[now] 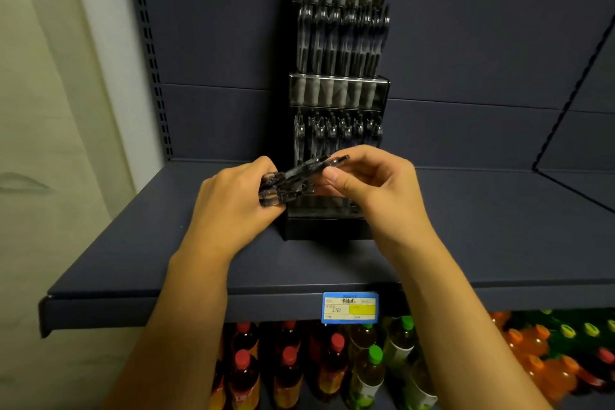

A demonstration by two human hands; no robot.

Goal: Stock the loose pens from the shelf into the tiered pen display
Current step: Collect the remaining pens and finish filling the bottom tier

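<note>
A tall black tiered pen display (339,90) stands at the back of a dark blue shelf (166,243), its tiers holding rows of clear-barrelled pens. My left hand (233,203) grips a small bundle of dark pens (286,183) just in front of the display's lowest tier. My right hand (372,183) pinches the far end of one pen of that bundle between thumb and fingers. Both hands hide most of the bottom tier.
A slotted shelf upright (153,60) runs up the left side beside a pale wall. A blue and yellow price tag (349,308) hangs on the shelf's front edge. Bottled drinks (332,366) with red, green and orange caps fill the shelf below.
</note>
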